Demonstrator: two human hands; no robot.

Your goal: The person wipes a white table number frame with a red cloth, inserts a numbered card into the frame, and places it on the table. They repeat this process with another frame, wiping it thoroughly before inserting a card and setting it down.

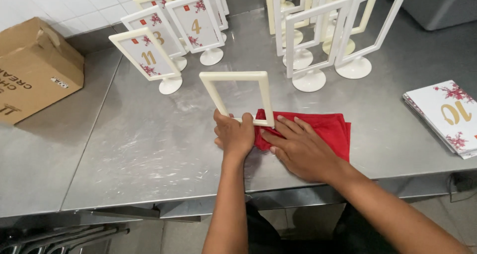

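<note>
I work in a catering or banquet back room: brushed steel worktable (149,149), white tiled wall (74,5) far left, rows of cream table-number stands (318,40), cardboard box (35,68) left, grey bin (437,5) far right.

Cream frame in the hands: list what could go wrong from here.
1. The cream frame is held only at its bottom bar by the left hand; it might twist or slip.
2. The right hand presses the red cloth near the table edge; the cloth could slide off.
3. A swing could topple the empty stands behind.
</note>
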